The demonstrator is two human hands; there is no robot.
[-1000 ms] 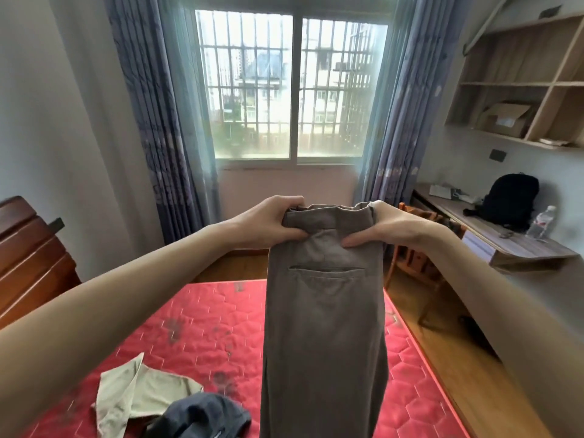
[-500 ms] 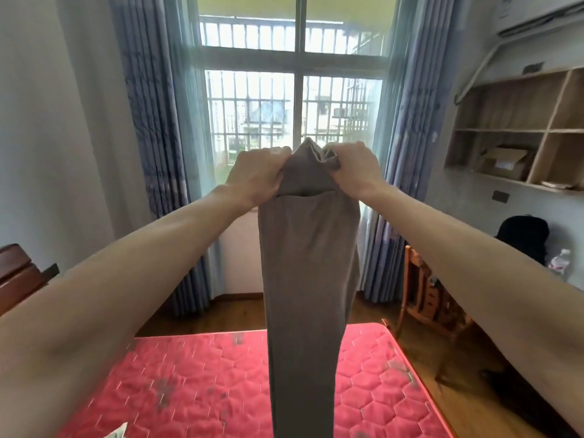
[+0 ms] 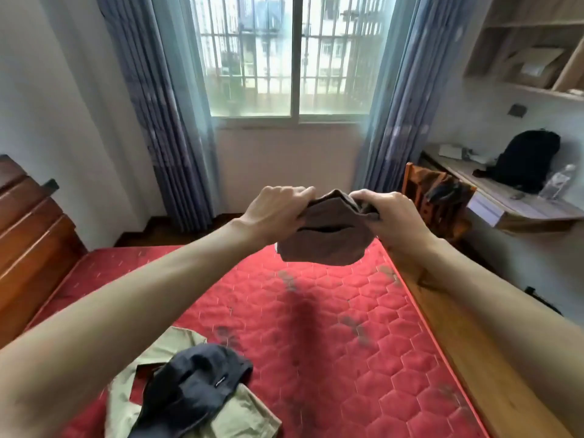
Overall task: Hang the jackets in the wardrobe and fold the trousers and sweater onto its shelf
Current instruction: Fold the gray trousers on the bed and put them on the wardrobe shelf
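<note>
Head view: a dark garment (image 3: 192, 387) with a small white tag, too blurred to read, lies on khaki clothing (image 3: 132, 403) at the bed's (image 3: 316, 311) near-left. Left hand (image 3: 275, 213) and right hand (image 3: 388, 213) each grip the brown trousers (image 3: 325, 238) mid-air above the bed's open red middle.

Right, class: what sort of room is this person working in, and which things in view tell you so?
Most likely a bedroom. A bed with a red quilted mattress and wooden headboard fills the middle, clothes lie on it, and a wall desk stands beside the curtained window.
</note>
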